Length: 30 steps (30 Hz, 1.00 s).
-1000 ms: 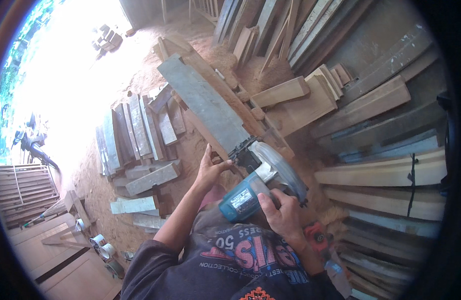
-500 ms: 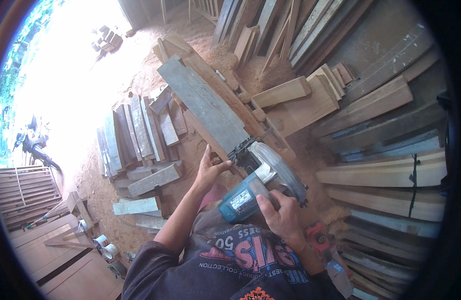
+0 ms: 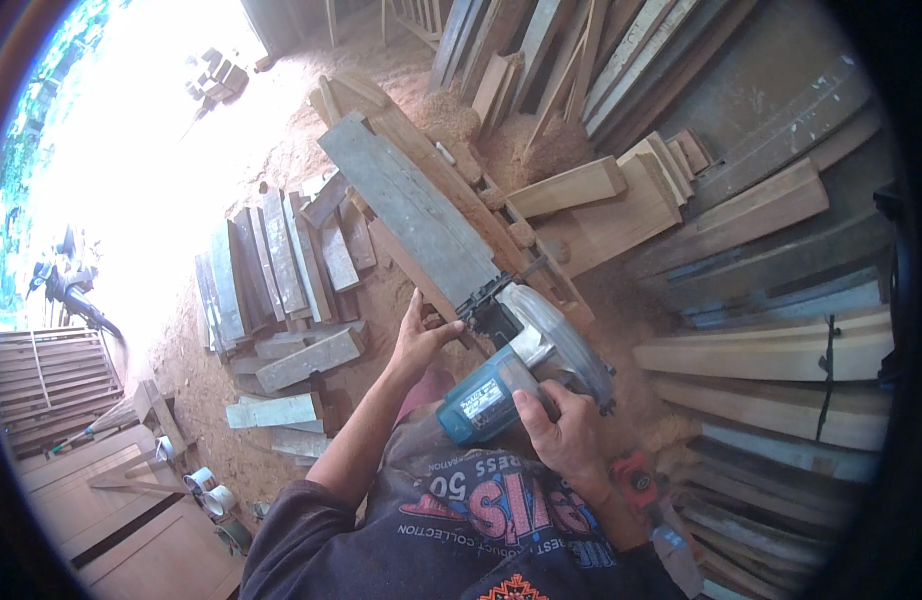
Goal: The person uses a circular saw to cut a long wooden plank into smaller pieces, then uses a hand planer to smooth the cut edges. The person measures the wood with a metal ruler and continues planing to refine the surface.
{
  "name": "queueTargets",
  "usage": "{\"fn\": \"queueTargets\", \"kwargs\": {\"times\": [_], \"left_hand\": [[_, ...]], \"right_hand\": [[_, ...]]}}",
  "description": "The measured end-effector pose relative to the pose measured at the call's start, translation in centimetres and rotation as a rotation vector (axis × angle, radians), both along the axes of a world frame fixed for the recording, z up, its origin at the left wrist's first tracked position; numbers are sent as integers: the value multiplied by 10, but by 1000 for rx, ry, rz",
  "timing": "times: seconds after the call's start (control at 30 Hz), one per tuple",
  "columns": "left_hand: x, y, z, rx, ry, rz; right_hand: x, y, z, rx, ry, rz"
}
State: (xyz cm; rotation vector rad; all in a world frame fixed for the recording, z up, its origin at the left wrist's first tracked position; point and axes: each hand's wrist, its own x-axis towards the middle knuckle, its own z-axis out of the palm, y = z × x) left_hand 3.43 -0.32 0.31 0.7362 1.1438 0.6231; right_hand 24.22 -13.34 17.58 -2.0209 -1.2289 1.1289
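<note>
My right hand grips the handle of a teal and silver circular saw, which sits at the near end of a long grey plank. The plank runs away from me toward the upper left. My left hand presses on the near end of the plank, just left of the saw's front. The saw's round blade guard faces right. Sawdust lies under and around the plank.
Short grey board offcuts lie in rows on the ground at left. Long planks are stacked at right, more boards lean at the top. Wooden frames and small tins sit at lower left. A red object lies by my right wrist.
</note>
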Motion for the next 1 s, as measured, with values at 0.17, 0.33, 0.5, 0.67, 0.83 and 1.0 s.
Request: {"fn": "queueTargets", "kwargs": {"times": [0.17,0.33,0.5,0.67,0.83,1.0], "left_hand": [[0,2,2,-3,4,-5],[-1,2,0,14,54,6],[-1,7,-1,-20,1,-4],[-1,8,3,-30,32,-14],[-2,10,1,-51,80,0],[-3,8,0,-15,51,19]], "right_hand": [[0,0,-3,13,54,-21],[0,2,-3,-19,13,5],[2,3,-3,-30,5,21],[1,5,-4,-15,41,5],[-1,7,-6,38,87,-21],[-1,8,-4,32,89,-13]]}}
